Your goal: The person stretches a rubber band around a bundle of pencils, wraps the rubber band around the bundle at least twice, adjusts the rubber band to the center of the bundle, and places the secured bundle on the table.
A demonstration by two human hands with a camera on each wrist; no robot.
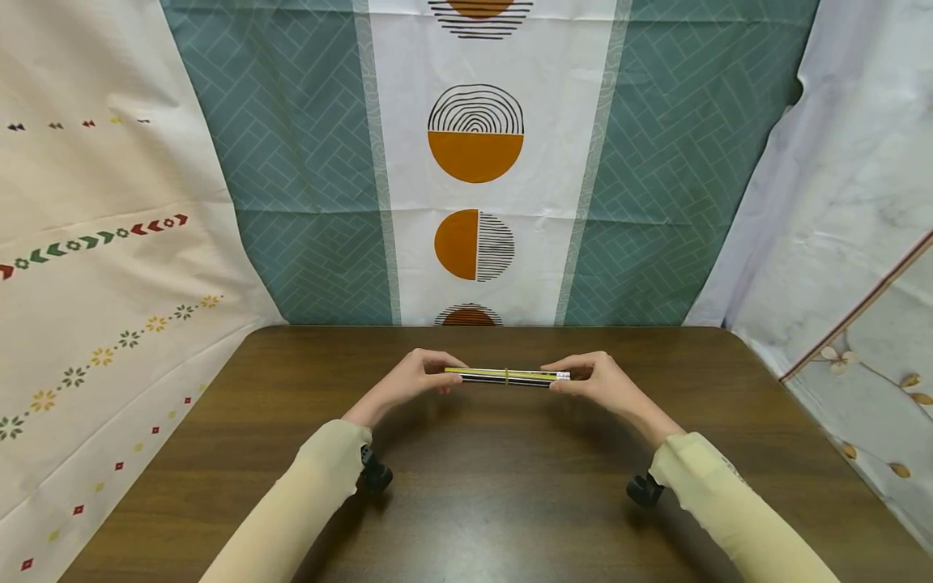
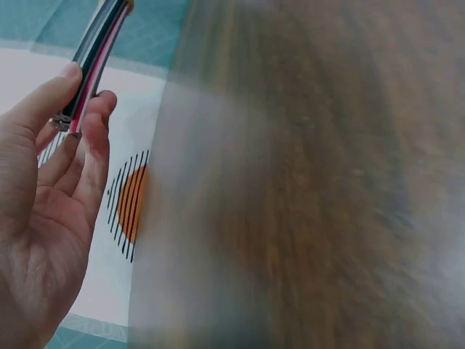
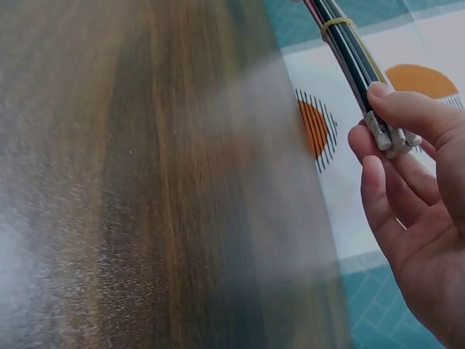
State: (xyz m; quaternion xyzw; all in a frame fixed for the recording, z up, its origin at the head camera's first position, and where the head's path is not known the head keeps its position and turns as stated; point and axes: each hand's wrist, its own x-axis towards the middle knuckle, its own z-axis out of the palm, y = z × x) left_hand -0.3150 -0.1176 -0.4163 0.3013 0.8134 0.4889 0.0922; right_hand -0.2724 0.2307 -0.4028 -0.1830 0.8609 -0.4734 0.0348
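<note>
A bundle of pencils (image 1: pixel 488 376) in black, yellow, white and pink is held level above the table between both hands. A thin yellowish rubber band (image 3: pixel 338 26) circles the bundle near its middle. The left hand (image 1: pixel 419 380) pinches one end between thumb and fingers; the left wrist view shows that end of the pencils (image 2: pixel 91 69) up close. At the other end, where white erasers (image 3: pixel 392 142) show, the right hand (image 1: pixel 594 379) grips with its thumb on top and fingertips beneath.
Below the hands spreads a brown wooden table (image 1: pixel 466 494) with rounded far corners. A patterned teal and white cloth (image 1: pixel 313 162) hangs behind it. Cream cloth (image 1: pixel 109 283) borders the left side, and marble-patterned cloth (image 1: pixel 838 202) the right. Each wrist wears a small black camera (image 1: pixel 376 471).
</note>
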